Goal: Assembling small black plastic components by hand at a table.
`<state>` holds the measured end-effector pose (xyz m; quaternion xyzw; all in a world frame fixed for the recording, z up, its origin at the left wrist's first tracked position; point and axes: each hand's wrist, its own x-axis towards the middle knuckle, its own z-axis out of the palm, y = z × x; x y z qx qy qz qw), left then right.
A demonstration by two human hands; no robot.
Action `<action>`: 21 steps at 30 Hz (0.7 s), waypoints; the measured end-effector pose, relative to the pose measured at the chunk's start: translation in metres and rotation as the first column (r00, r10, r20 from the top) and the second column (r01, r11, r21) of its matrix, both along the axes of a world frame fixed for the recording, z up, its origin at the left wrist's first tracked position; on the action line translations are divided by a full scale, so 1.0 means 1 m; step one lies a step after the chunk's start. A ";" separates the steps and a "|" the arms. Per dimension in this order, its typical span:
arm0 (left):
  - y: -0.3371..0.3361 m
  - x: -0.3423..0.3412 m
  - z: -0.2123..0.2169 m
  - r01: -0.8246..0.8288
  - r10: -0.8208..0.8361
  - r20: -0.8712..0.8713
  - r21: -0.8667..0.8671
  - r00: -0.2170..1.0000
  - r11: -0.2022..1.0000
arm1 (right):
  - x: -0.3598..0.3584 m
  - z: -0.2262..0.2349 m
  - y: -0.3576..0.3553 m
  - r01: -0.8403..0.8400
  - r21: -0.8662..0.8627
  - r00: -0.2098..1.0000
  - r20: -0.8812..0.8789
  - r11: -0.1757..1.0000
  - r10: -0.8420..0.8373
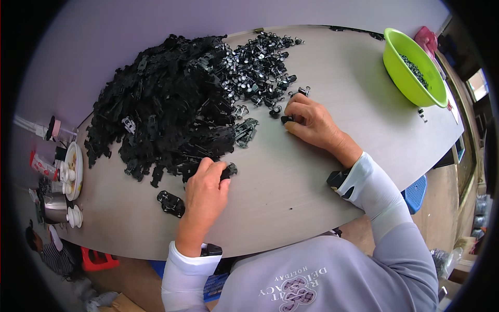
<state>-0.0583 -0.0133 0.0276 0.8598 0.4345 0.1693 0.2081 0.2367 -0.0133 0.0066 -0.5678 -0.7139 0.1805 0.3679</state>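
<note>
My left hand [207, 188] is closed on a black plastic toy car chassis [230, 170], one end of which sticks out past the fingertips. A little to the right and farther off, my right hand [316, 122] pinches a small black wheel set [286, 119] between thumb and fingers. Left of my left wrist lies a separate black chassis [171, 203]. A big heap of black chassis pieces [161, 104] spreads beyond my left hand. Beside it, beyond my right hand, is a pile of small wheel sets with silvery hubs [254, 70].
A lime-green basin [393, 67] with small parts inside stands at the table's far right. A white oval dish [79, 179], a metal pot [55, 208] and cups line the left edge. Blue [415, 193] and red [99, 258] stools are below the table; another person [57, 255] is at the lower left.
</note>
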 end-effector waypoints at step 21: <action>0.011 0.024 -0.006 -0.195 0.397 0.699 -0.354 0.594 0.915 | -0.056 -0.024 0.072 -0.084 0.397 0.927 0.368 0.914 -0.075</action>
